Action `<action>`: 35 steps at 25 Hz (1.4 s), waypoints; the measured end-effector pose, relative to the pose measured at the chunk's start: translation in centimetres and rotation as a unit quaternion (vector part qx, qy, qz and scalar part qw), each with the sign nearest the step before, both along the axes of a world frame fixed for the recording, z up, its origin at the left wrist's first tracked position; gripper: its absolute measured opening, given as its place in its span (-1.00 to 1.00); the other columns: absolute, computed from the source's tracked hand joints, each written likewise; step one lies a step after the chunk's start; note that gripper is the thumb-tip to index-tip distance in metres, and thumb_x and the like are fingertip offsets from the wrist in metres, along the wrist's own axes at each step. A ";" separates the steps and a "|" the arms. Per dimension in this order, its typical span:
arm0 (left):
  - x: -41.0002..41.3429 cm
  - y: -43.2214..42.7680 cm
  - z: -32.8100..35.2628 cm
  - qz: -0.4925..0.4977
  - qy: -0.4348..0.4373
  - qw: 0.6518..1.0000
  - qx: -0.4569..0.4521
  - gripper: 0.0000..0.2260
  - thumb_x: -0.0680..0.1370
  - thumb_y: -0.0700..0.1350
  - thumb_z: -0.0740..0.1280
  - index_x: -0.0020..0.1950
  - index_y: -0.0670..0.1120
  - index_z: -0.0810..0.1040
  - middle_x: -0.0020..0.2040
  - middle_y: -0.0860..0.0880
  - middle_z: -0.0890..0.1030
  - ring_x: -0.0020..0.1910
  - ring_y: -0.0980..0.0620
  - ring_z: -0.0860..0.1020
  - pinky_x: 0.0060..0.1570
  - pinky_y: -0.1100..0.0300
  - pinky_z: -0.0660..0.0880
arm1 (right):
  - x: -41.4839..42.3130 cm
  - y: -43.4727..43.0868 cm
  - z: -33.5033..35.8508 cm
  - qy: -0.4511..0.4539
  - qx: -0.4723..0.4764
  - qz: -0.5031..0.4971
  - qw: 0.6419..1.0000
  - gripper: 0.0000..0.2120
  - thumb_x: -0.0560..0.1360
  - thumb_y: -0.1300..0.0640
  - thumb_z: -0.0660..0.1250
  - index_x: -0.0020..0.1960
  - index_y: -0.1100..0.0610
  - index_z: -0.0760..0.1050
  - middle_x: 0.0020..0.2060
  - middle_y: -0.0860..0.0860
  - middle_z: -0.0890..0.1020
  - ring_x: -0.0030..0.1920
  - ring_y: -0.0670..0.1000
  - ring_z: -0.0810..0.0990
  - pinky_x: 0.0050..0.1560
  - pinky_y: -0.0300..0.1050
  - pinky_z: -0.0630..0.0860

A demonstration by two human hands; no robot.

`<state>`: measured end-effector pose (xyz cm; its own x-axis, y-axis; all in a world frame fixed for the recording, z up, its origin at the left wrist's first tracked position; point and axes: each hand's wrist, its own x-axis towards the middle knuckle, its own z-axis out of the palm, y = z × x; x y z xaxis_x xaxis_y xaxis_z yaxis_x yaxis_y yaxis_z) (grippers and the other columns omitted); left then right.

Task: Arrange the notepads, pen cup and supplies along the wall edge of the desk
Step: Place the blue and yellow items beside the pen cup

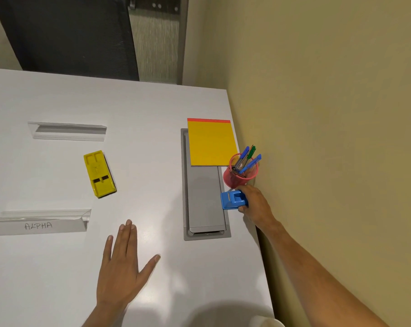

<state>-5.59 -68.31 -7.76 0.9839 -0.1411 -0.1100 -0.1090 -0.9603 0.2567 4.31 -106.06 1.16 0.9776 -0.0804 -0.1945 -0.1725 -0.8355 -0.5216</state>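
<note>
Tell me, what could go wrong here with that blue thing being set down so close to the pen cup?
Two risks, as I see it. The right hand holds the blue hole punch just beside the red pen cup, so a nudge could tip the cup and spill the pens. Also, the punch sits near the desk edge by the wall; it might slip into that gap.

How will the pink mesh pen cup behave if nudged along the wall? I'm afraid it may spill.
The pen cup looks light and taller than wide, with pens leaning out, so it may tip. Pushing it low down should probably slide it on the smooth desk.
</note>
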 end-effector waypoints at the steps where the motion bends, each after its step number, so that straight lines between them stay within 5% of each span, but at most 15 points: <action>1: 0.0 0.0 0.0 0.000 -0.001 1.000 -0.001 -0.11 0.51 0.42 0.08 0.63 -0.12 -0.05 0.66 -0.01 -0.04 0.64 0.02 0.00 0.59 -0.12 0.07 | 0.0 0.0 0.1 0.002 0.003 -0.005 1.000 -0.49 0.30 0.39 0.49 0.21 0.14 0.49 0.09 0.07 0.61 0.04 0.02 0.56 0.06 -0.16 0.50; 6: 0.0 0.0 0.0 0.001 -0.003 1.000 -0.007 -0.11 0.51 0.42 0.09 0.63 -0.12 -0.04 0.66 -0.01 -0.03 0.64 0.02 0.01 0.59 -0.12 0.06 | -1.7 0.9 0.9 -0.052 -0.027 -0.073 0.996 -0.38 0.22 0.21 0.61 0.23 0.08 0.48 0.08 0.00 0.60 0.03 -0.05 0.53 0.05 -0.27 0.41; 10: -0.1 0.0 0.0 0.005 -0.002 1.000 -0.010 -0.11 0.51 0.42 0.08 0.63 -0.11 -0.05 0.66 -0.01 -0.03 0.64 0.02 0.00 0.59 -0.12 0.06 | -3.7 4.1 1.3 -0.100 -0.038 -0.084 0.991 -0.49 0.29 0.08 0.60 0.18 0.11 0.54 0.08 0.03 0.62 0.09 0.03 0.56 0.06 -0.26 0.42; 13: -0.1 0.0 0.2 0.004 0.007 1.000 -0.006 -0.11 0.51 0.43 0.07 0.63 -0.12 -0.05 0.66 -0.01 -0.04 0.64 0.03 0.00 0.59 -0.12 0.06 | -3.0 8.5 1.5 -0.106 0.002 -0.021 0.994 -0.58 0.35 0.05 0.55 0.16 0.11 0.55 0.07 0.01 0.63 -0.02 -0.13 0.50 0.03 -0.54 0.35; 18: 0.0 -0.2 0.8 0.005 0.025 0.999 -0.021 -0.11 0.51 0.44 0.09 0.63 -0.12 -0.03 0.66 -0.03 -0.03 0.64 0.03 0.00 0.58 -0.10 0.05 | 1.7 17.9 1.9 -0.095 0.095 0.040 0.990 -0.49 0.40 -0.08 0.49 0.28 0.08 0.48 0.18 -0.01 0.55 0.03 -0.18 0.44 0.11 -0.33 0.43; 21: 0.3 -0.2 1.0 0.008 0.037 0.999 -0.037 -0.11 0.51 0.43 0.11 0.63 -0.12 -0.01 0.66 -0.03 -0.01 0.64 0.02 0.00 0.58 -0.10 0.04 | 4.6 24.2 1.7 -0.073 0.129 0.075 0.986 -0.37 0.43 -0.11 0.46 0.38 0.14 0.39 0.28 0.06 0.50 0.24 0.00 0.48 0.28 -0.06 0.48; 25: 0.4 -0.1 1.3 0.009 0.057 0.996 -0.062 -0.12 0.51 0.45 0.10 0.64 -0.07 0.00 0.66 0.01 0.00 0.64 0.03 -0.02 0.58 -0.09 0.01 | 7.6 31.0 0.3 -0.043 0.074 0.101 0.991 -0.31 0.45 -0.22 0.37 0.39 0.20 0.33 0.29 0.12 0.48 0.29 0.12 0.43 0.30 -0.01 0.41; 29: 0.7 -0.3 1.9 0.034 0.062 0.997 -0.041 -0.15 0.48 0.52 -0.04 0.62 0.04 0.09 0.63 0.06 0.04 0.63 0.01 0.03 0.54 -0.07 -0.08 | 9.6 35.5 -0.9 -0.079 -0.032 0.078 0.993 -0.37 0.38 -0.36 0.31 0.07 0.21 0.44 -0.01 0.11 0.54 0.04 0.15 0.50 0.04 0.01 0.47; 32: 0.9 -0.1 2.2 0.011 0.047 0.998 -0.038 -0.20 0.50 0.49 -0.05 0.60 0.03 0.19 0.60 0.03 0.13 0.60 -0.05 0.14 0.54 -0.20 0.01 | 11.0 37.6 -1.3 -0.079 -0.085 0.060 0.991 -0.36 0.36 -0.37 0.31 0.04 0.21 0.44 -0.02 0.10 0.52 0.02 0.13 0.50 0.00 0.01 0.49; 35: 0.3 -0.1 1.5 0.012 -0.063 0.992 -0.109 -0.33 0.57 0.34 0.12 0.48 -0.10 0.42 0.51 -0.05 0.37 0.53 -0.10 0.33 0.44 -0.26 0.34 | 12.1 39.0 -1.4 -0.073 -0.107 0.053 0.990 -0.39 0.40 -0.32 0.31 0.07 0.23 0.44 0.02 0.12 0.51 0.05 0.13 0.50 0.03 0.00 0.49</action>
